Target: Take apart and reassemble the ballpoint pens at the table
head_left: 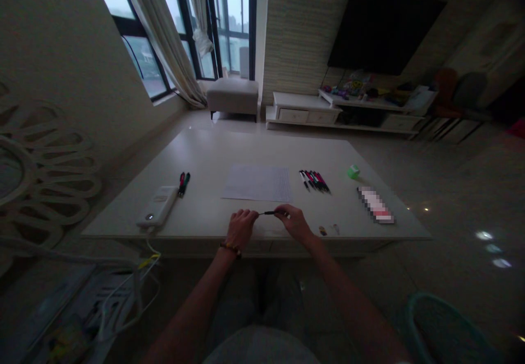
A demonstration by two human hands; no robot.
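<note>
My left hand (241,227), with a beaded bracelet at the wrist, is closed in a pinch on the thin left end of a dark pen (269,213). My right hand (293,221) pinches the other end, so the pen lies level between both hands just above the table's near edge. Beyond them a white sheet of paper (255,182) lies flat, with faint lines along its right side. Several pens (315,181) are laid side by side to the right of the sheet. Small bits (322,231) lie near my right forearm.
On the white table (205,145), a power strip (159,206) and a few pens (184,184) sit at the left. A green object (353,172) and a blurred-out flat item (375,205) are at the right. A teal bin (447,325) stands on the floor.
</note>
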